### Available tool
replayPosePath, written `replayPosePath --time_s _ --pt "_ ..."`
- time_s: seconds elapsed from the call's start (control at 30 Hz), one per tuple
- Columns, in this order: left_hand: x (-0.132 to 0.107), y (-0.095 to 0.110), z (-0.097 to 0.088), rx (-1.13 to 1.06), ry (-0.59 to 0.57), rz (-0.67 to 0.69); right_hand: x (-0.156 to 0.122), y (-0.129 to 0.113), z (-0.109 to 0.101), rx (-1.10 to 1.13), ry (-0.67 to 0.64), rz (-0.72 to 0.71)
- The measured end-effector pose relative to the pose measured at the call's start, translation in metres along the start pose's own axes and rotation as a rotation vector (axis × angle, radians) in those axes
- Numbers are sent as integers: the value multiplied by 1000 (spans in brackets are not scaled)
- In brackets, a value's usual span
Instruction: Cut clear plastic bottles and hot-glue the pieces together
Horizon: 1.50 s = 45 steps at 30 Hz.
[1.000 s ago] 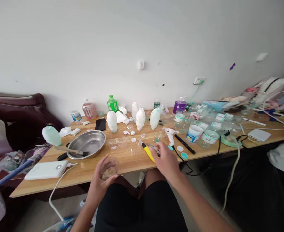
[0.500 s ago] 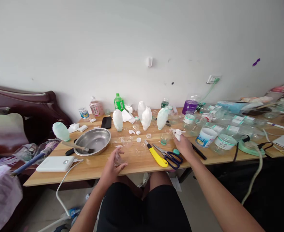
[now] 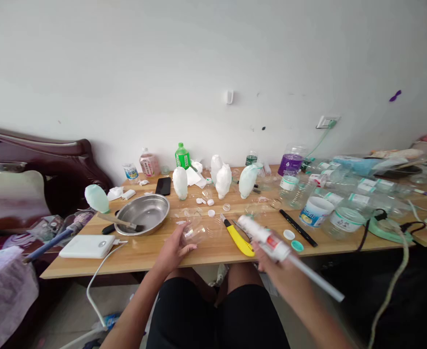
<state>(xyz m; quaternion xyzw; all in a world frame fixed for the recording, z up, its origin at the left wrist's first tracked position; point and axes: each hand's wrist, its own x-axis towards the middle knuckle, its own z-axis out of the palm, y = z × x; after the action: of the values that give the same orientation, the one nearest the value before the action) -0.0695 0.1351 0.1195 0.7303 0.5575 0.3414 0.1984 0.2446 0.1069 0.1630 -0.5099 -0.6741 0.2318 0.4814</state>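
Observation:
My left hand (image 3: 174, 247) is closed around a cut clear plastic bottle piece (image 3: 195, 233), held just above the table's front half. My right hand (image 3: 271, 261) grips a white glue gun (image 3: 260, 233) with a red label; motion blurs it. A long whitish glue stick (image 3: 320, 278) juts from its back, down to the right, while its front points up and left. Beneath it lies a yellow-handled cutter (image 3: 239, 240). The scissors (image 3: 236, 224) beside the cutter are mostly hidden by the gun and hand.
White-wrapped bottle shapes (image 3: 223, 182) stand mid-table. A metal bowl (image 3: 142, 213) with a brush sits left, near a white power bank (image 3: 86, 246). Right are a black marker (image 3: 298, 228), a teal cap (image 3: 297, 246), a labelled tub (image 3: 316, 212) and several clear bottles (image 3: 344, 220).
My right hand has lifted the glue gun and swung it left and nearer, over the scissors and cutter. My left hand has shifted slightly right with the plastic piece. The view has turned a little.

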Motion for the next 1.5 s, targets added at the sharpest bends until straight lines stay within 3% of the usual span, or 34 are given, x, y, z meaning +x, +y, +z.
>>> replayPosePath --time_s 0.07,0.17,0.37,0.63,1.17,1.5 --pt "-1 -2 3 38 -9 -7 -14 -18 18 -18 -117 -141" --pt "-3 -3 7 70 -19 7 -14 -27 42 -96 -177 -212" --pt "-6 -6 11 132 -25 26 -26 -5 66 -271 -242 -179" --pt "2 -5 8 106 -132 109 -39 22 92 -387 -277 -157" --pt "7 1 3 25 -171 171 -38 34 101 -495 -285 -95" --pt "5 2 1 -20 -192 149 -36 25 95 -505 -328 -57"
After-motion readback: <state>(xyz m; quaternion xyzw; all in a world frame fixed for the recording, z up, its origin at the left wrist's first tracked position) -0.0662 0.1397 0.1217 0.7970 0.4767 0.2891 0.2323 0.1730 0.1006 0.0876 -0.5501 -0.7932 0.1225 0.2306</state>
